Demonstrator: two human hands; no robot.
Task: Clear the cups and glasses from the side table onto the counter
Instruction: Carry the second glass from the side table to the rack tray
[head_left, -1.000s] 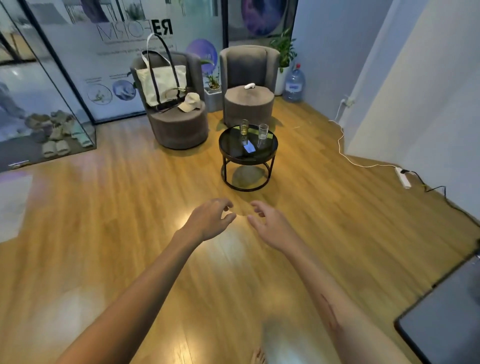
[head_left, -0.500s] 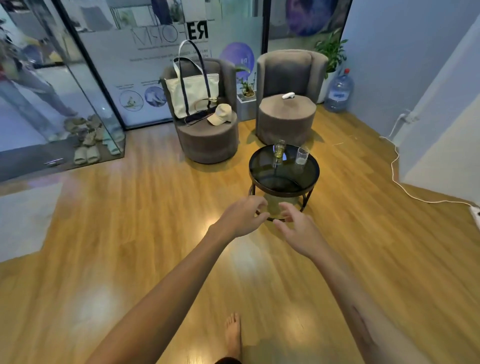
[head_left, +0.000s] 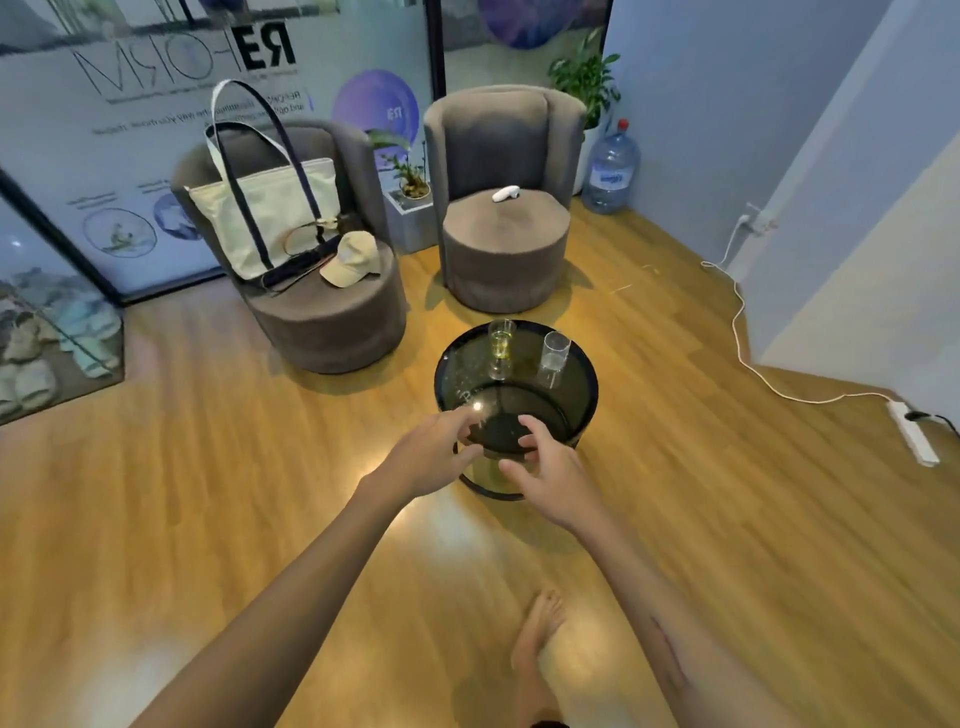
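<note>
While both glasses stand: upright on the desk (head_left: 582, 410), far side
Yellow-filled glass (head_left: 501, 347): left of the clear glass (head_left: 554, 357)
Left hand (head_left: 434, 457): loosely curled, empty, over the desk's near rim
Right hand (head_left: 548, 467): fingers spread, empty, beside it

Empty hands, left (head_left: 434, 452) and right (head_left: 550, 470), near round side table (head_left: 584, 410), two glasses (head_left: 501, 343) upright
</note>
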